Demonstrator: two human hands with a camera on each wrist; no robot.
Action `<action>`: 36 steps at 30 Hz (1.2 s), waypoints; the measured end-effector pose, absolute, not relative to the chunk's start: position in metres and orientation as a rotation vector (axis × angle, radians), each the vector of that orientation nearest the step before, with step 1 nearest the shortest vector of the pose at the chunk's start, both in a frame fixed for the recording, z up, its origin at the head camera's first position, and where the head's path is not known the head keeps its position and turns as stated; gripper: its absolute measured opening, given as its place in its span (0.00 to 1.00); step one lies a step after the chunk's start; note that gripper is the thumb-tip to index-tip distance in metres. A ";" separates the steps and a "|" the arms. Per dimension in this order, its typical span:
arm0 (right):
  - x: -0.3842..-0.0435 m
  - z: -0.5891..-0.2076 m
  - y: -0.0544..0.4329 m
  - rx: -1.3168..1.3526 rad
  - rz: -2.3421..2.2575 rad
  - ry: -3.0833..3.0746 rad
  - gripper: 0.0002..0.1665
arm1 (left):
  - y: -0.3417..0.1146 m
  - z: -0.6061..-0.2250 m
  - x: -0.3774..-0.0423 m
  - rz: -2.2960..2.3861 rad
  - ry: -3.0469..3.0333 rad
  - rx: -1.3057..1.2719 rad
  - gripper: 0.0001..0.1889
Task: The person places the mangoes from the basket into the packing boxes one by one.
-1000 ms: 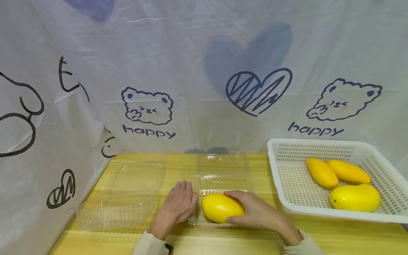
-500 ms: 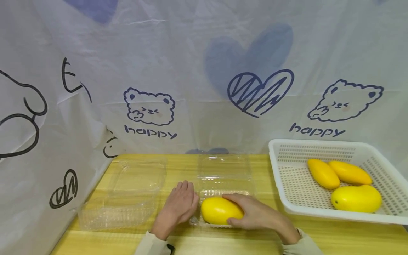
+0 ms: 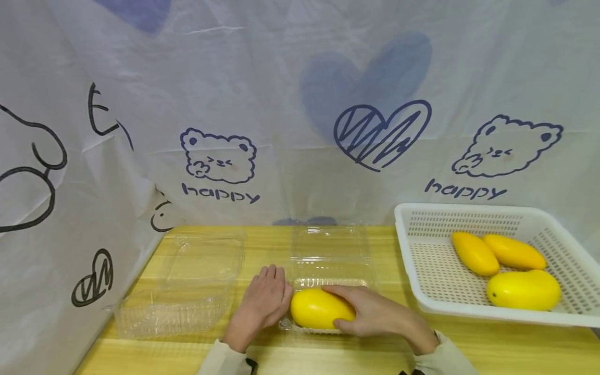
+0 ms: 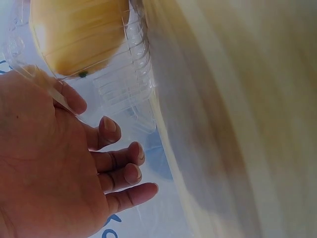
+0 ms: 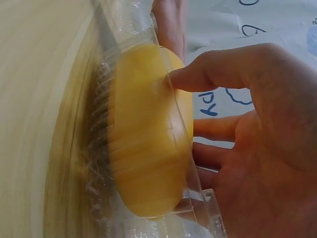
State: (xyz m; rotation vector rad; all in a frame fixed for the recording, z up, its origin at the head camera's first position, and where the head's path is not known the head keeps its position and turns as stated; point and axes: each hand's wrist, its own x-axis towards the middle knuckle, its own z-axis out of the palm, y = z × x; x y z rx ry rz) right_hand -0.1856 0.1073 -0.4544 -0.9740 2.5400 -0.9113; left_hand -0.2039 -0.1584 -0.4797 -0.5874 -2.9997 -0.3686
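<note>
A yellow mango (image 3: 315, 309) lies in the near half of a clear plastic clamshell container (image 3: 330, 270), whose lid is folded back towards the wall. My right hand (image 3: 375, 311) grips the mango's right end. In the right wrist view, the thumb (image 5: 218, 68) presses one side of the mango and the fingers reach round behind it. On the container's left side rests my left hand (image 3: 263, 299), fingers pointing away from me. The left wrist view shows its palm, with loosely bent fingers (image 4: 126, 196) and the thumb up against the container's rim.
A white perforated basket (image 3: 412, 271) stands at the right with 3 mangoes (image 3: 524, 290) inside. Another clear clamshell container (image 3: 171, 312) sits with its lid raised at the left. A printed cloth (image 3: 300, 172) hangs behind the wooden table (image 3: 323, 359).
My right hand and the mango have shifted slightly left and a little nearer, and the mango covers more of the container's near half. My left hand stays in place.
</note>
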 end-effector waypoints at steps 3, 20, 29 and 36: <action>-0.187 -0.453 0.104 -0.988 -0.902 2.534 0.41 | -0.159 -0.479 -0.204 -0.376 -2.996 -0.584 0.10; -0.182 -0.441 0.122 -0.968 -0.985 2.539 0.38 | -0.159 -0.478 -0.203 -0.385 -3.021 -0.605 0.10; -0.174 -0.410 0.137 -1.143 -0.947 2.706 0.25 | -0.160 -0.478 -0.204 -0.377 -3.024 -0.590 0.11; -0.171 -0.380 0.154 -1.195 -0.835 2.903 0.24 | -0.159 -0.481 -0.205 -0.346 -3.037 -0.586 0.12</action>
